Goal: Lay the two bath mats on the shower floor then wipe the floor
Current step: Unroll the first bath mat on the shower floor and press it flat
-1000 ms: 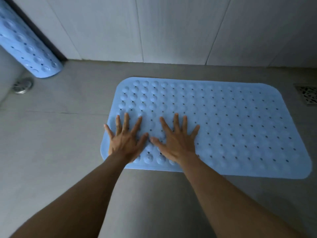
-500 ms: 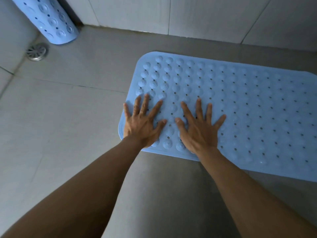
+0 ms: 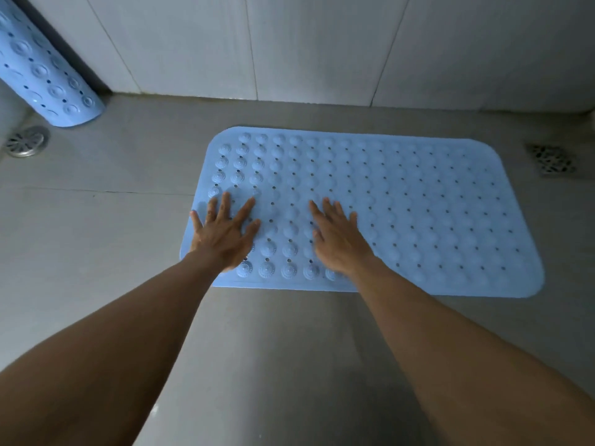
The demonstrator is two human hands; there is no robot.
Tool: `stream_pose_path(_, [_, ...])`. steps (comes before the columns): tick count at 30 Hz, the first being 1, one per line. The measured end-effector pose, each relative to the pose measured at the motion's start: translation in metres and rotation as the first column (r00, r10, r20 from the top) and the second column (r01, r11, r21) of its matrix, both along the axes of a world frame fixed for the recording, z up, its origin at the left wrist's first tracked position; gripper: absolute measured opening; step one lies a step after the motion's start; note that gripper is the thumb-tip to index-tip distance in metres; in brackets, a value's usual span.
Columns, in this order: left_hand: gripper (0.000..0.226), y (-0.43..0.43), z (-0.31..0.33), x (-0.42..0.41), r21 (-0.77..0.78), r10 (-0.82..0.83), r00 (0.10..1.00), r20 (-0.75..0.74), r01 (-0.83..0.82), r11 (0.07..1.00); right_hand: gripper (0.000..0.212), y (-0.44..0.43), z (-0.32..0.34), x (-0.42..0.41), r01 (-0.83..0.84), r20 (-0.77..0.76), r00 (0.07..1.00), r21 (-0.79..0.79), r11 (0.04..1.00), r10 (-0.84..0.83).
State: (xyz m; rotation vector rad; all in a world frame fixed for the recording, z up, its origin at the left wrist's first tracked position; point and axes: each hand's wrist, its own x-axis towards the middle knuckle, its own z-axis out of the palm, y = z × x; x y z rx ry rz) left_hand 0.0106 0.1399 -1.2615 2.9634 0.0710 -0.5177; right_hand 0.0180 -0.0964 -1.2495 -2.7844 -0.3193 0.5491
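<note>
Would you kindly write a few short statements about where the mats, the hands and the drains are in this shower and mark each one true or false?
1. Both hands, the left hand and the right hand, lie palm down with fingers spread on the flat blue mat. True.
2. The second blue mat also lies flat on the floor. False: it is curved and leans up at the far left corner, not spread out.
3. A round metal drain sits on the floor near the second mat. True.
4. The flat mat covers the square drain grate. False: the grate lies bare, beyond the mat's right end.
5. One hand holds a cloth. False: both are empty.
</note>
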Motion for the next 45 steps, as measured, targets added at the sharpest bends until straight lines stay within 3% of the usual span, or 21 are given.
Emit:
stream_pose_path(2, [0.064, -0.021, 0.003, 0.002, -0.028, 0.030, 0.998, 0.059, -0.028, 0.999, 0.060, -0.022, -0.001, -0.006, 0.017, 0.074, 0.997, -0.013, 1.000, -0.016])
stream_pose_path(7, [0.066, -0.111, 0.004, 0.004, -0.049, -0.132, 0.966, 0.221, 0.147, 0.988, 0.066, -0.100, -0.002, -0.009, 0.145, 0.131, 0.983, -0.108, 0.984, -0.130])
stream_pose_path(13, [0.065, -0.232, -0.001, 0.012, -0.101, -0.212, 0.949, 0.233, 0.240, 0.965, 0.085, -0.205, -0.002, -0.004, 0.288, 0.132, 0.956, -0.240, 0.927, -0.263])
stream_pose_path(17, [0.063, -0.275, -0.008, 0.010, -0.049, -0.207, 0.963, 0.173, 0.218, 0.975, 0.091, -0.248, -0.006, -0.006, 0.319, 0.085, 0.948, -0.249, 0.914, -0.308])
stream_pose_path(23, [0.065, -0.285, -0.014, 0.009, 0.017, -0.162, 0.981, 0.103, 0.161, 0.987, 0.094, -0.263, -0.019, -0.003, 0.298, 0.112, 0.954, -0.212, 0.931, -0.280])
stream_pose_path(45, [0.070, -0.292, -0.009, 0.016, 0.054, -0.128, 0.989, 0.078, 0.124, 0.991, 0.091, -0.268, -0.016, 0.004, 0.254, 0.016, 0.966, -0.223, 0.941, -0.257])
